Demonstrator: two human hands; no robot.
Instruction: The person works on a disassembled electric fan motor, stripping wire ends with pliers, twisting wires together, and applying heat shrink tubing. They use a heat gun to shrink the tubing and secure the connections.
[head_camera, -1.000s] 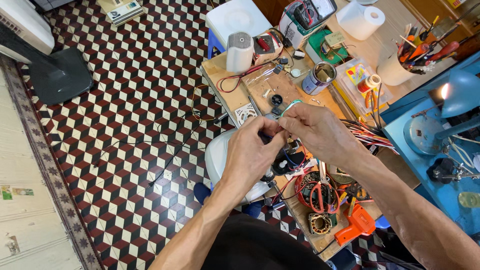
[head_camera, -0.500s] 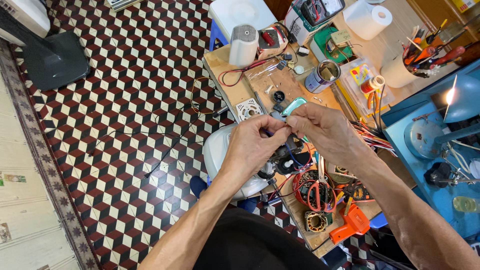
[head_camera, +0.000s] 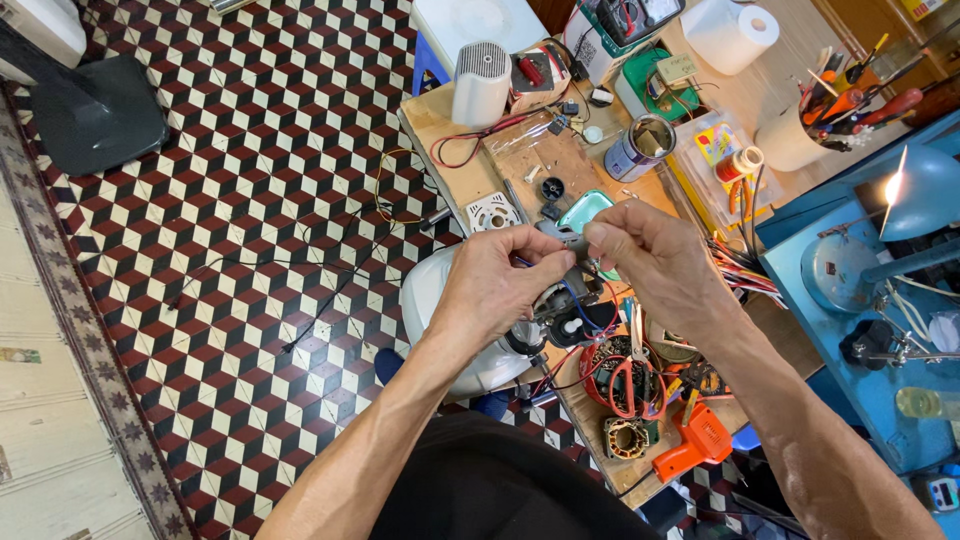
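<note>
Basically both forearms come up from the bottom edge and converge mid-frame, hands raised above the wooden bench (head_camera: 470, 170). Left hand (head_camera: 490, 290) is back-up toward the camera, wrist bent slightly, fingers curled in and its fingertips closed on a small grey part (head_camera: 562, 238) — thumb side hidden, so the exact contact there is unclear. Right hand (head_camera: 655, 265) comes in from the opposite side, thumb and forefinger pressed together on the same part, remaining fingers folded loosely under. So the part sits pinched between the two hands, at the point where the fingertips meet. Just below the grip hangs a dark motor assembly (head_camera: 565, 310) with blue and red wires, partly covered by the left palm; whether it is touching the left hand I can't tell. Beyond the grip, a teal tray (head_camera: 585, 208) on the bench. Beneath the right wrist — red-handled pliers (head_camera: 635, 385), and nearer the person an orange tool (head_camera: 695, 445). Under the left forearm, a white rounded housing (head_camera: 430, 300) over the patterned tile floor (head_camera: 250, 250).
</note>
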